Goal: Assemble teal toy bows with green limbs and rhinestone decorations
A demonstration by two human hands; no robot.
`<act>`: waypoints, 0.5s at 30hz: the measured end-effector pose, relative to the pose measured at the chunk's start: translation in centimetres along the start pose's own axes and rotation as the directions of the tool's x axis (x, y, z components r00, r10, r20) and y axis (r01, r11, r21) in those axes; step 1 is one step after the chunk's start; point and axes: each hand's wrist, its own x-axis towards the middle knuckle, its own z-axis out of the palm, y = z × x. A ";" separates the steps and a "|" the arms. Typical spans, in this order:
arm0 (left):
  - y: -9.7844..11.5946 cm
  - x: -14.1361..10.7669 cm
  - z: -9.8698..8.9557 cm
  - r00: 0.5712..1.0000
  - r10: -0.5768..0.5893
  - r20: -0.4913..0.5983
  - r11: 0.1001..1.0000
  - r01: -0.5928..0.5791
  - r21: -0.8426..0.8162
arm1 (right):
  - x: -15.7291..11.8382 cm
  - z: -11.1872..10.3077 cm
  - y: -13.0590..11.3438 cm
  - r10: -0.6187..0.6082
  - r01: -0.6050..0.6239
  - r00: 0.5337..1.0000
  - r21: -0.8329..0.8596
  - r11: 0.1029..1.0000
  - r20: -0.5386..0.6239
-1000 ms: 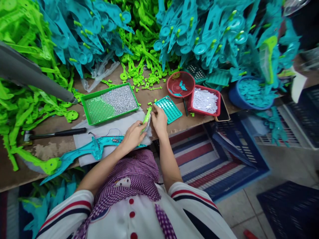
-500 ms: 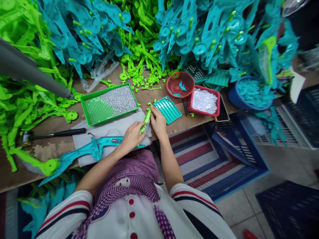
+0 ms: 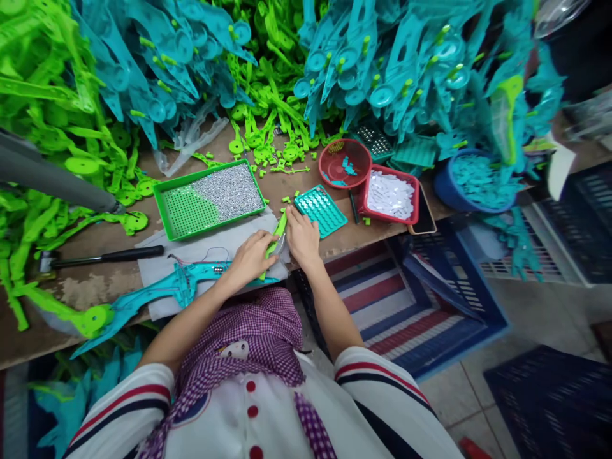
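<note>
Over the near edge of the bench (image 3: 356,238), the left hand (image 3: 252,256) holds a slim, bright-green part (image 3: 281,227) at a slant, partly hidden by fingers. The right hand (image 3: 303,236) bunches at its upper end; I can't tell whether it grips. Rightward run a green tray (image 3: 186,215) partly covered in silvery bits, a teal tray (image 3: 320,211) bearing pale dots, a red bowl (image 3: 362,160) with teal scraps, a red basket (image 3: 385,214) of white strips, and a blue tub (image 3: 458,197) of teal pieces.
</note>
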 end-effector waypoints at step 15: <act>-3.6 -0.5 -2.2 0.976 0.008 0.219 0.960 0.054 -0.274 | 0.4 0.8 0.7 -0.241 0.234 0.970 -0.183 0.955 -0.016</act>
